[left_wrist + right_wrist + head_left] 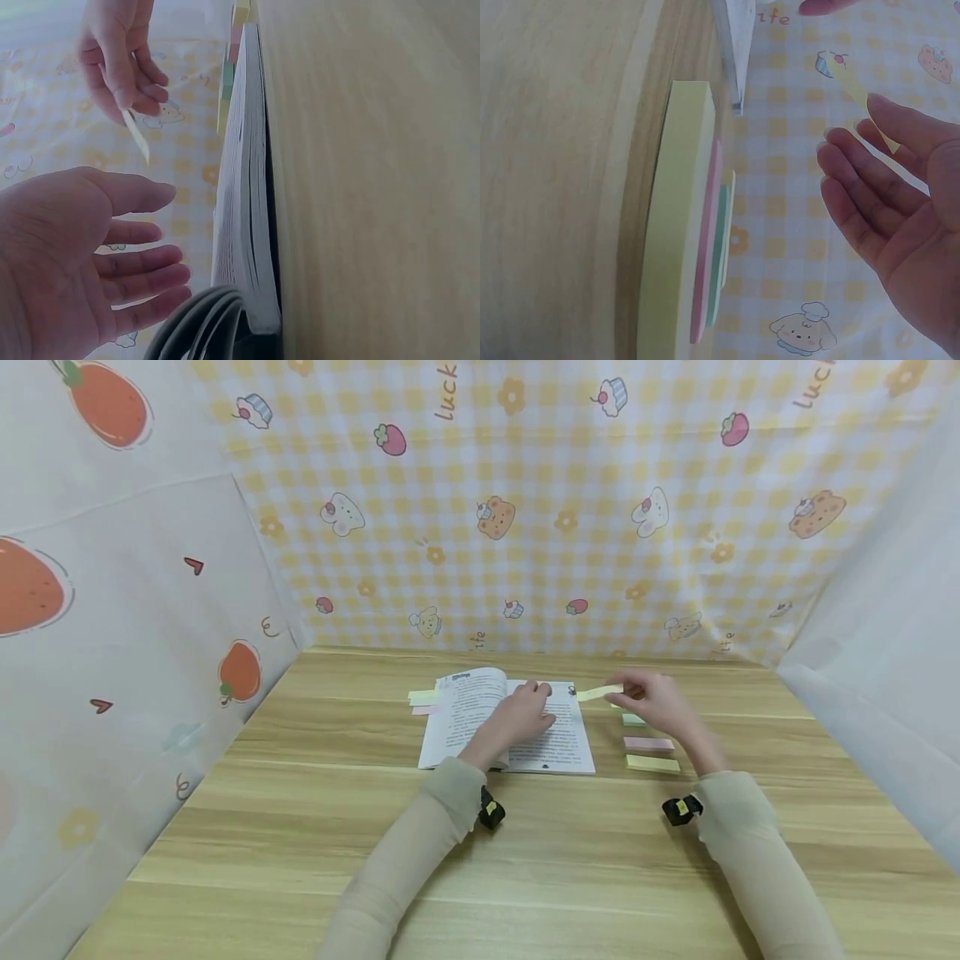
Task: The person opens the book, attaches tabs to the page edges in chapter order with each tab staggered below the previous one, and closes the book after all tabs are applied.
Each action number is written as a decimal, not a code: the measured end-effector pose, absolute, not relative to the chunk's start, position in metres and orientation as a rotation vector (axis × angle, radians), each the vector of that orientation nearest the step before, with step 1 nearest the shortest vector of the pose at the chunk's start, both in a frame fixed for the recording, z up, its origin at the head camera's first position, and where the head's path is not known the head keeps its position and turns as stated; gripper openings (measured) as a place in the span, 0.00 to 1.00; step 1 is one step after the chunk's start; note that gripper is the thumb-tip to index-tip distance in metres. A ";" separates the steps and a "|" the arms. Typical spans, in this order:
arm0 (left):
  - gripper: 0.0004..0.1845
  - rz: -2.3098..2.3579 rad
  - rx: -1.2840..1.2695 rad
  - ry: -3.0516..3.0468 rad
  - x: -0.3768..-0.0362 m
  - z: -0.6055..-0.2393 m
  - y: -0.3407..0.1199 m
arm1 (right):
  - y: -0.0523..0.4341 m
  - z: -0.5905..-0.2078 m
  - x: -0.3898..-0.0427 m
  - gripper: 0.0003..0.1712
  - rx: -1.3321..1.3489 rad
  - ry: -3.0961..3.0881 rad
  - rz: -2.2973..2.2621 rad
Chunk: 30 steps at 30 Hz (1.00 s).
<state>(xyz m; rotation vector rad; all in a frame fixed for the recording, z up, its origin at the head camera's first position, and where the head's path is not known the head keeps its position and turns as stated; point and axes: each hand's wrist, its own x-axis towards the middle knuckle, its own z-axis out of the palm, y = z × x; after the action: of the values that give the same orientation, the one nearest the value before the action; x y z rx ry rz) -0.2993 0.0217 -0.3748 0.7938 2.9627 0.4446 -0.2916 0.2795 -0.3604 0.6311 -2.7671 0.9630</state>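
Note:
An open book [558, 745] lies on the table, its left pages curving up. My left hand [523, 714] is over the right page, fingers extended and slightly spread; in the left wrist view this hand [75, 270] holds nothing. Beyond the book's upper right edge, my right hand [654, 700] pinches a pale yellow sticky note strip [596, 693] between thumb and finger. Its free end points at the page edge; whether it touches the paper I cannot tell. The right wrist view shows the strip [849, 82] hanging from the fingertips of the right hand [907, 217].
Right of the book lie a green sticky note pad [632, 720], a pink pad [648, 744] and a yellow pad [652, 765] in a column. Yellow and pink tabs [426, 711] stick out from the book's left edge. A patterned cloth [555, 552] hangs behind the table.

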 end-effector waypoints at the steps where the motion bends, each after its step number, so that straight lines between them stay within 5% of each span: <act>1: 0.27 0.442 0.791 2.962 -0.300 -0.375 0.021 | 0.280 -0.362 -0.293 0.18 0.633 -2.780 0.960; 30: 0.24 0.337 0.913 2.869 -0.292 -0.379 0.027 | 0.279 -0.378 -0.303 0.09 0.791 -2.878 1.005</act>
<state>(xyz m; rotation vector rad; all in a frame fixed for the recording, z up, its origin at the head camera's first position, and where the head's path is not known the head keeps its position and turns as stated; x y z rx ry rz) -0.2923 0.0269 -0.3793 0.9130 2.8688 0.3374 -0.3027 0.2794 -0.3783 0.7909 -2.8777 1.0053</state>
